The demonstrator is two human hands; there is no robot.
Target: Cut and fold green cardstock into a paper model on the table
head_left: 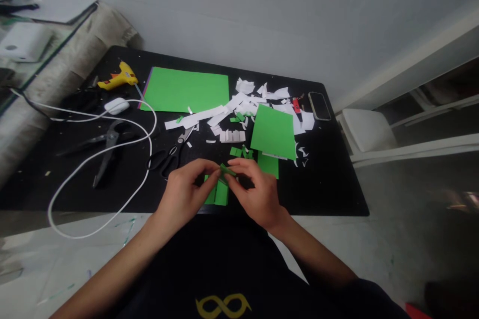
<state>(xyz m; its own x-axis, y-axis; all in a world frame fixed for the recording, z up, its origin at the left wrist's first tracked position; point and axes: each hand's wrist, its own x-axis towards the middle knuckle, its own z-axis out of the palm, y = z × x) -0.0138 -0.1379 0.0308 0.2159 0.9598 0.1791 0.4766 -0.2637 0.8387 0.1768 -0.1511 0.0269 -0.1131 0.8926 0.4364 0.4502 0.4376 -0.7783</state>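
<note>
Between my two hands is a small piece of green paper [226, 170], pinched by the fingertips near the table's front edge. My left hand [190, 185] grips it from the left with thumb and forefinger. My right hand [257, 189] has its fingers closed on the other side of it. Just below lies a creased green paper piece [220, 194], partly hidden by the left hand. Small green scraps [241, 151] rest beyond the fingertips. A larger green sheet [275, 132] lies to the right, overlapping another green piece [270, 165].
On the black table [314, 184] are black-handled scissors [170, 159], white paper scraps [245, 104], a green sheet stack [187, 90], a yellow glue gun [121, 77], a phone [319, 105] and a dark plier-like tool [108, 144]. A white cable [150, 144] loops over the left side and front edge.
</note>
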